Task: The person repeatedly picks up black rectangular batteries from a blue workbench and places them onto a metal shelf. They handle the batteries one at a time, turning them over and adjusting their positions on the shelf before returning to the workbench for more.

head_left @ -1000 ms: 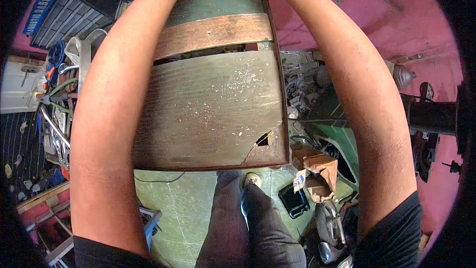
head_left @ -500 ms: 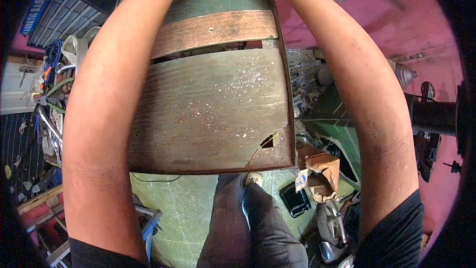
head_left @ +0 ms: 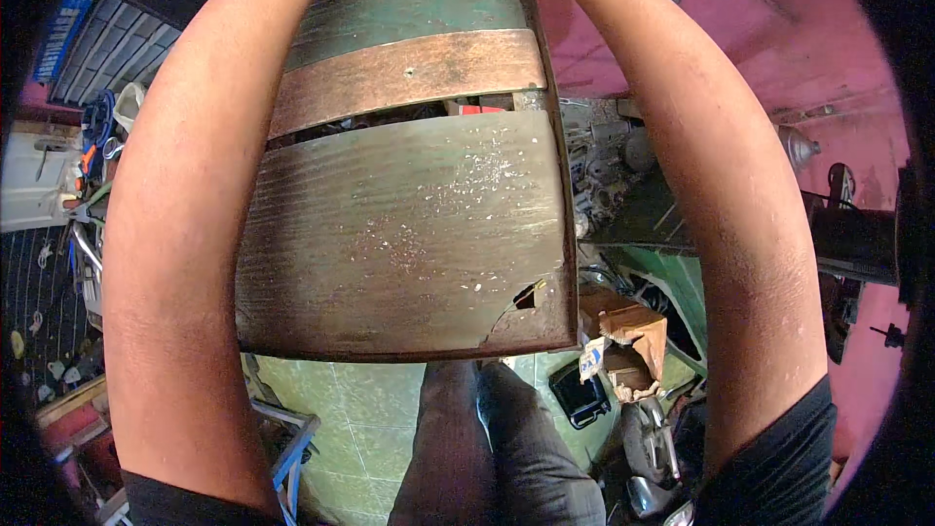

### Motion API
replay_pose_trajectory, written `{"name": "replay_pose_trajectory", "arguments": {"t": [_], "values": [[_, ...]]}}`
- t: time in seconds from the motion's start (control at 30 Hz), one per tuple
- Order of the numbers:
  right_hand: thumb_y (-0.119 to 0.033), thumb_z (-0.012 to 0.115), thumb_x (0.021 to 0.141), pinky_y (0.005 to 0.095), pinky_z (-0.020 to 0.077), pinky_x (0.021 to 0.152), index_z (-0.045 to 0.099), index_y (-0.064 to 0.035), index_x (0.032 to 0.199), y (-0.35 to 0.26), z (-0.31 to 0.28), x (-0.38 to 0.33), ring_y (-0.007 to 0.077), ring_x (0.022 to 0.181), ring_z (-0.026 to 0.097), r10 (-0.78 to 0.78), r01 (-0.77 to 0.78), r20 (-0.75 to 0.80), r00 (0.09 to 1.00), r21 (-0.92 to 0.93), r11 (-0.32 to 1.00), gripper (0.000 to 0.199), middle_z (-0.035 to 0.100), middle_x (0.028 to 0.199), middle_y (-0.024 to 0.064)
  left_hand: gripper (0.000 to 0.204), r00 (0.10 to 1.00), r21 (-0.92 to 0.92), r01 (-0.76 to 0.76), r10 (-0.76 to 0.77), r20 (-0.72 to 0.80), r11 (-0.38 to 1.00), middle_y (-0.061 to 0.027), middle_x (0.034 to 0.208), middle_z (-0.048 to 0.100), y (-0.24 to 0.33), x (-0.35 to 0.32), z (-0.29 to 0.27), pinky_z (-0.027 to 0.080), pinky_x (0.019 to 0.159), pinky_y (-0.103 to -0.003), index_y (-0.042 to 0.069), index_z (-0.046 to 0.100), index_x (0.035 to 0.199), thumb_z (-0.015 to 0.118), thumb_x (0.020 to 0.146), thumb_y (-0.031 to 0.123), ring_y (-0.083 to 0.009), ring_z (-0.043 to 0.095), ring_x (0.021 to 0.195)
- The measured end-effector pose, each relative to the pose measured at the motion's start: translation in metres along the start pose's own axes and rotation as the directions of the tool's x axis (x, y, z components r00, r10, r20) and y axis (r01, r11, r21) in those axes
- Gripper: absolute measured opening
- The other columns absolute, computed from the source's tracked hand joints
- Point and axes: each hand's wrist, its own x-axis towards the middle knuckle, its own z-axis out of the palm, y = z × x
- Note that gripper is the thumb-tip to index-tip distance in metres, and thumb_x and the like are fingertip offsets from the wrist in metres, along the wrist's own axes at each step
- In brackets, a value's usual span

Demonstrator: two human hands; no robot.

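Observation:
Both my forearms stretch forward over a worn wooden workbench; my left arm covers its left side. My right arm passes along the bench's right edge. My hands lie beyond the top of the picture, so their fingers and anything in them are hidden. White flakes are scattered on the near greenish board. A bare brown slat crosses the bench, with a dark gap on its near side where something red shows. At the near right corner the board is broken, leaving a small hole.
Left of the bench are tools, including a wrench, and a compartmented grey tray. Right of it, a torn cardboard box and an open black case lie on the tiled floor. A pink wall rises at the right.
My view has shifted slightly: the bench sits a little lower in it, and the gap by the slat shows wider, with red inside. My wrists have slid farther past the top edge.

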Motion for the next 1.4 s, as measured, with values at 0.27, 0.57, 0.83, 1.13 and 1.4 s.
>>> {"name": "replay_pose_trajectory", "arguments": {"t": [0.27, 0.57, 0.83, 1.13, 1.4], "values": [[-0.004, 0.057, 0.091, 0.0506, 0.0579, 0.079, 0.050, -0.0086, 0.146, -0.002, -0.004, -0.004, 0.0398, 0.090, 0.071, 0.071, -0.070, -0.017, 0.997, 0.061, 0.996, 0.056, 0.074, 0.096, 0.0219, 0.051, 1.000, -0.039, 0.005, -0.005, -0.001, 0.999, -0.0036, 0.115, 0.070, 0.002, 0.000, 0.001, 0.043, 0.096, -0.054, 0.012, 0.074, 0.114, 0.091, 0.069, 0.031, -0.0303, 0.058, 0.115], [-0.014, 0.067, 0.091, 0.0518, 0.0581, 0.083, 0.055, -0.0206, 0.141, -0.001, -0.049, 0.014, 0.0393, 0.098, 0.073, 0.104, -0.165, 0.314, 0.944, 0.174, 0.971, 0.053, 0.075, 0.102, 0.0224, 0.057, 0.982, 0.058, 0.000, -0.011, 0.191, 0.998, -0.0053, 0.133, 0.065, 0.001, -0.016, -0.026, 0.040, 0.102, -0.058, 0.013, 0.063, 0.136, 0.078, 0.081, 0.019, -0.0315, 0.051, 0.127], [-0.025, 0.085, 0.078, 0.0468, 0.0553, 0.100, 0.063, -0.0148, 0.131, -0.004, -0.067, 0.044, 0.0349, 0.123, 0.063, 0.130, -0.152, 0.433, 0.892, 0.016, 0.988, 0.058, 0.072, 0.124, 0.0125, 0.083, 0.996, 0.100, 0.038, -0.045, 0.071, 0.994, -0.0037, 0.135, 0.066, -0.042, -0.037, -0.033, 0.042, 0.099, -0.055, 0.020, 0.059, 0.145, 0.088, 0.071, 0.048, -0.0308, 0.054, 0.126], [-0.027, 0.079, 0.082, 0.0442, 0.0484, 0.098, 0.071, -0.0171, 0.117, -0.022, -0.062, 0.079, 0.0285, 0.126, 0.059, 0.031, 0.056, 0.458, 0.889, -0.175, 0.983, 0.037, 0.075, 0.115, 0.0071, 0.093, 0.853, 0.197, -0.091, -0.026, 0.521, 0.976, -0.0055, 0.137, 0.068, -0.070, 0.016, -0.017, 0.040, 0.100, -0.060, 0.022, 0.056, 0.149, 0.086, 0.070, 0.059, -0.0319, 0.052, 0.133], [-0.020, 0.067, 0.090, 0.0458, 0.0578, 0.090, 0.075, -0.0159, 0.109, -0.019, -0.045, 0.078, 0.0301, 0.111, 0.069, 0.013, 0.060, 0.384, 0.923, -0.176, 0.983, 0.021, 0.076, 0.107, 0.0102, 0.077, 0.890, 0.117, -0.036, -0.021, 0.456, 0.993, -0.0079, 0.128, 0.068, -0.069, 0.007, -0.026, 0.035, 0.112, -0.069, 0.014, 0.071, 0.129, 0.089, 0.067, 0.054, -0.0350, 0.051, 0.133]]}}
